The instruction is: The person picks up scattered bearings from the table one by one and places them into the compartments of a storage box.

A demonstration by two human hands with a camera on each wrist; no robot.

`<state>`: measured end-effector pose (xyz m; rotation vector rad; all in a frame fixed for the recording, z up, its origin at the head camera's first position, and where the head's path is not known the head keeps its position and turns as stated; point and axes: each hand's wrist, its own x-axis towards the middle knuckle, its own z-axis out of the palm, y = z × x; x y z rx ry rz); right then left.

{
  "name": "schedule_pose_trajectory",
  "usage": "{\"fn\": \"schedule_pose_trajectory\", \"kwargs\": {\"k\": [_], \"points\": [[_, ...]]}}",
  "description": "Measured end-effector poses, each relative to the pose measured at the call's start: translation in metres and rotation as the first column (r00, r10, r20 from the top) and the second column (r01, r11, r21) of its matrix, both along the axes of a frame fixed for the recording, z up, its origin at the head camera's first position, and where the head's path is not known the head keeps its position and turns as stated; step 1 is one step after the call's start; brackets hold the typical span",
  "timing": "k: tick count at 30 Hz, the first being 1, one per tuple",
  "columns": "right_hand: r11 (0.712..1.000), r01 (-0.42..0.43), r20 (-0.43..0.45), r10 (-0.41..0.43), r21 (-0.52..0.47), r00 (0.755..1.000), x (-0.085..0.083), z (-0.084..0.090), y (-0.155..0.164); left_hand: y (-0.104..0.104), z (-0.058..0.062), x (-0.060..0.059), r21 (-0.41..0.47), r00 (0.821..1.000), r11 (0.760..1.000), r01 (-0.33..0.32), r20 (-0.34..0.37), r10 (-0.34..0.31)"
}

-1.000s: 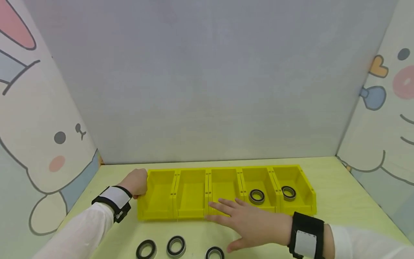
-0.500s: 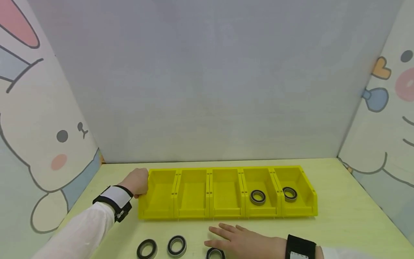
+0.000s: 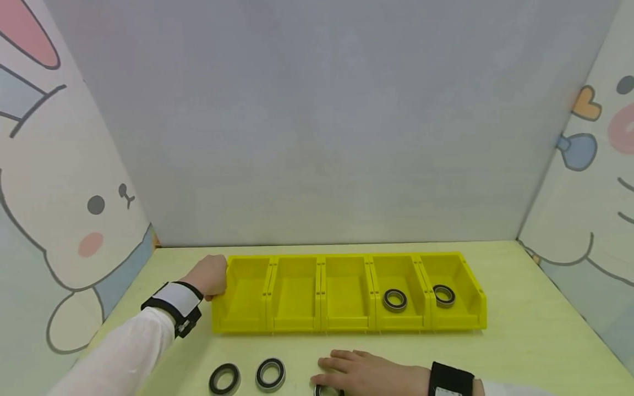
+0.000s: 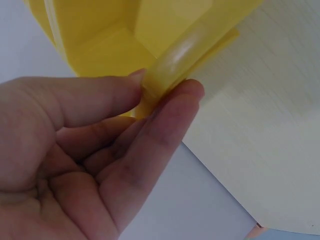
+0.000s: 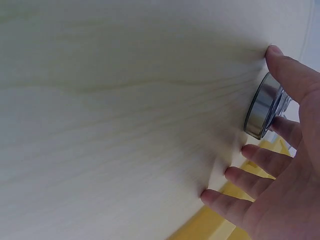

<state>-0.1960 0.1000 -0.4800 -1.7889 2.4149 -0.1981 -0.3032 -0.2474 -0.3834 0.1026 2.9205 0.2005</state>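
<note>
My left hand (image 3: 209, 276) pinches the left side rim of the row of yellow bins (image 3: 296, 330); in the left wrist view the thumb and fingers (image 4: 167, 115) press on both faces of the wall. At the front, my right hand (image 3: 369, 377) reaches down over a ball bearing (image 5: 261, 107) on the table. Its thumb and index finger lie on either side of this bearing, with the other fingers spread and their tips at the tabletop. In the head view the hand partly covers the bearing. Two more bearings, one left (image 3: 214, 380) and one nearer (image 3: 270, 388), lie flat to its left.
The bin row has several compartments side by side. One bearing (image 3: 394, 309) lies in the second compartment from the right and another bearing (image 3: 447, 304) in the rightmost. A grey wall (image 3: 327, 137) stands behind the pale table (image 3: 520, 308), with cartoon-printed panels left and right.
My right hand has moved from over the front of the bins toward me and down to the bearing at the table's front. The left hand keeps its grip on the bin rim.
</note>
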Motion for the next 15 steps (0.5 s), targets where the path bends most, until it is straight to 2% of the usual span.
{"fn": "schedule_pose_trajectory", "kwargs": {"k": [9,15], "points": [[0.990,-0.112,-0.110,0.103,-0.082,0.989,0.003,0.007,-0.023,0.002,0.002,0.004,0.007,1.000,1.000,-0.014,0.004,0.014],[0.990,-0.140,-0.151,0.138,-0.003,0.979,0.004,0.016,-0.034,0.003,0.005,0.007,0.010,1.000,1.000,-0.009,-0.007,0.009]]}}
